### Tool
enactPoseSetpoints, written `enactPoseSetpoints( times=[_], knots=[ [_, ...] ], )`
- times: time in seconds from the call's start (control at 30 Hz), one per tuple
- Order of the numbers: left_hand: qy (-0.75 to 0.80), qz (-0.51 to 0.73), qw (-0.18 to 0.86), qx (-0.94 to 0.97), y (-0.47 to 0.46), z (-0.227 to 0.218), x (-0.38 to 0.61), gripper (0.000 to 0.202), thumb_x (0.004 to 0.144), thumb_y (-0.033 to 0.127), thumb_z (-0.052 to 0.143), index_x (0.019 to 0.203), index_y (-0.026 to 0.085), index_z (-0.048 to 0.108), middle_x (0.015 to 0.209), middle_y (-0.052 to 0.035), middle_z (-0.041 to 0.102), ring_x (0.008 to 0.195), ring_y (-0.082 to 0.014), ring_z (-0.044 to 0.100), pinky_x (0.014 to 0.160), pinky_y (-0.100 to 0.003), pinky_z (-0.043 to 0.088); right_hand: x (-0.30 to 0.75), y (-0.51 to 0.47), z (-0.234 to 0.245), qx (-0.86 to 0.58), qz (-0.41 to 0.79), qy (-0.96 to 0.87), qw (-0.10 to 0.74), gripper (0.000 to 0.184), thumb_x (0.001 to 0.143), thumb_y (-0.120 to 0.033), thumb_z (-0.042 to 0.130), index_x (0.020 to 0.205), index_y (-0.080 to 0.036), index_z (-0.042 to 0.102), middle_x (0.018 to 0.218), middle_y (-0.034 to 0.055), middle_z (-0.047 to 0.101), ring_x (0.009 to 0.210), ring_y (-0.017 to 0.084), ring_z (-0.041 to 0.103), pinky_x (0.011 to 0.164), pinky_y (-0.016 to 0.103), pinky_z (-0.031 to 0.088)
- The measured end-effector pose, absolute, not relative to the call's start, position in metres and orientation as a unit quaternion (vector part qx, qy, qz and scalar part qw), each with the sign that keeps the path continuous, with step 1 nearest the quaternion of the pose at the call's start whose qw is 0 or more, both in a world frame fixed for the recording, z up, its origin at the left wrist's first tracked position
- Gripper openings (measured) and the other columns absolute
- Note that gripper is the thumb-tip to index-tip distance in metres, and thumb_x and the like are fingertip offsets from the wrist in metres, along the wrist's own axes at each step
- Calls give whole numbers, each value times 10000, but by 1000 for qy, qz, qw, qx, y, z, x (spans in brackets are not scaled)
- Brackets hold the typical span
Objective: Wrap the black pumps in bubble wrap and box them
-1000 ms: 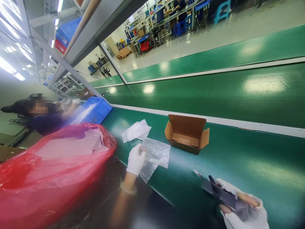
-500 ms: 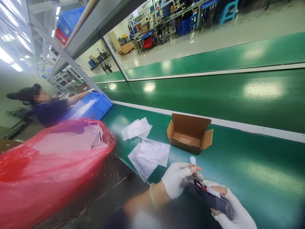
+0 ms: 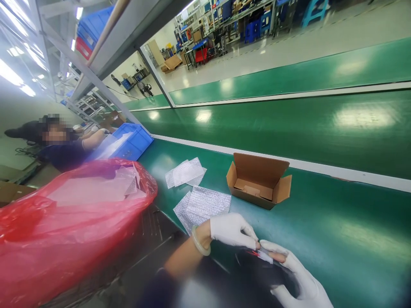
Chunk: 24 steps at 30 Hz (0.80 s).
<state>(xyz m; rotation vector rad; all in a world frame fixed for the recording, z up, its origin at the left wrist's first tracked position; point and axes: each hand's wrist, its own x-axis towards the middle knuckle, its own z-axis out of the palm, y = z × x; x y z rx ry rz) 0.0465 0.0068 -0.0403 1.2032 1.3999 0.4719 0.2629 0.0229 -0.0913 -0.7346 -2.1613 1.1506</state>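
Both of my hands wear white gloves with bare fingertips showing. My left hand (image 3: 233, 231) is closed, its fingertips meeting at the near end of the red wires (image 3: 253, 253) and a white piece (image 3: 266, 256). My right hand (image 3: 302, 273) curls round a dark, box-shaped device with those wires on it; motion smears its outline and it blends into the dark background. Beyond my hands, an open brown cardboard box (image 3: 260, 169) stands on the green work surface (image 3: 321, 222). Bubble-wrap pouches (image 3: 208, 203) lie beside my left wrist.
More bubble-wrap pouches (image 3: 189, 171) lie farther back. At left bulges a red plastic bag (image 3: 90, 231) of packing material. Behind it, a co-worker (image 3: 67, 149) reaches near a blue bin (image 3: 138, 143). A metal post (image 3: 156, 77) rises by the green belt (image 3: 257, 122).
My left hand has turned and moved slightly up and left, fingers now pointing down-right. The dark device has tilted in my right hand and blurred. The co-worker's arm has drawn back.
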Motion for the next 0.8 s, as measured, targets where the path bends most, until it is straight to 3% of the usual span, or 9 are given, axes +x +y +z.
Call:
enactPoseSetpoints(
  times=[0.07, 0.17, 0.27, 0.43, 0.5, 0.57, 0.63, 0.73, 0.8],
  knots=[
    [596, 178, 587, 518, 7, -36, 45, 191, 720, 299, 651, 608, 144, 661, 585, 21, 596, 585, -98, 503, 566, -202, 380, 258, 24, -88, -277, 406, -826, 275, 340, 780, -218, 537, 1105, -295, 603, 1075, -9, 695, 863, 169, 702, 738, 206, 571],
    [615, 212, 588, 481, 5, -33, 43, 340, 807, 369, 545, 570, 138, 622, 530, 10, 565, 510, -94, 480, 516, -213, 375, 251, 25, -87, -254, 379, -841, 290, 280, 808, -210, 505, 1059, -304, 585, 999, -23, 702, 795, 152, 698, 669, 195, 564],
    [706, 283, 490, 426, 1, -37, 40, 456, 891, 431, 394, 623, 145, 626, 580, -14, 588, 514, -115, 503, 527, -243, 409, 250, 30, -94, -293, 375, -830, 292, 199, 826, -255, 507, 1000, -295, 594, 954, -20, 709, 770, 156, 699, 657, 198, 559],
    [830, 314, 271, 374, -14, -54, 35, 214, 818, 295, 534, 673, 155, 607, 629, -15, 554, 657, -162, 521, 683, -311, 436, 252, 39, -111, -395, 436, -772, 242, 268, 781, -402, 569, 1004, -271, 639, 953, 0, 732, 793, 191, 712, 615, 193, 562],
    [819, 344, 251, 386, -21, -55, 36, 172, 817, 286, 556, 839, 151, 659, 813, -50, 637, 759, -176, 575, 753, -320, 464, 252, 39, -113, -405, 445, -761, 243, 284, 757, -406, 577, 997, -271, 647, 958, -1, 733, 805, 198, 711, 616, 200, 563],
    [753, 413, 267, 437, -26, -51, 39, 302, 859, 338, 545, 1083, 169, 653, 1098, -87, 649, 951, -192, 608, 875, -324, 474, 251, 38, -112, -397, 446, -762, 251, 275, 745, -390, 576, 981, -270, 649, 949, 2, 733, 797, 204, 709, 624, 214, 567],
    [658, 462, 316, 504, -28, -47, 41, 394, 895, 423, 517, 1182, 181, 638, 1264, -102, 607, 1122, -211, 581, 993, -333, 439, 250, 37, -110, -373, 448, -771, 256, 246, 759, -363, 559, 970, -270, 643, 936, 3, 730, 796, 200, 707, 645, 221, 570],
    [587, 453, 397, 542, -25, -47, 45, 498, 896, 553, 471, 1079, 156, 709, 1198, -126, 665, 1124, -230, 609, 1003, -343, 451, 253, 35, -108, -350, 422, -795, 260, 225, 788, -340, 538, 986, -276, 622, 1011, 18, 708, 845, 194, 700, 685, 230, 572],
    [570, 446, 439, 532, -22, -52, 47, 575, 878, 617, 448, 1037, 140, 726, 1133, -138, 696, 1063, -235, 646, 947, -342, 493, 255, 34, -107, -355, 389, -807, 267, 219, 802, -342, 530, 992, -271, 615, 1235, 54, 628, 946, 214, 684, 701, 246, 577]
  ],
)
